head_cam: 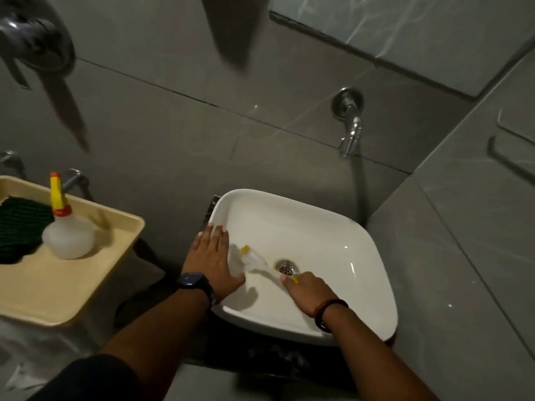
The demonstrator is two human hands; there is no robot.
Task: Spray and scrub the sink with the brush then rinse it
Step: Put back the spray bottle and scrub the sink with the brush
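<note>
A white rectangular sink [364, 250] stands below a wall tap [351, 131]. My right hand [307, 290] holds the handle of a white brush with yellow ends [256, 260]; the brush head rests on the sink's left inner wall, left of the metal drain [287, 267]. My left hand [212, 257] lies flat with fingers spread on the sink's left rim, holding nothing. A clear spray bottle with a yellow nozzle and red collar [68, 231] stands on the beige tray at left, away from both hands.
The beige tray [95, 273] also holds a dark green scrub cloth [20, 227]. Grey tiled walls surround the sink, with a corner wall close on the right. Chrome fittings are mounted at the upper left [34, 39].
</note>
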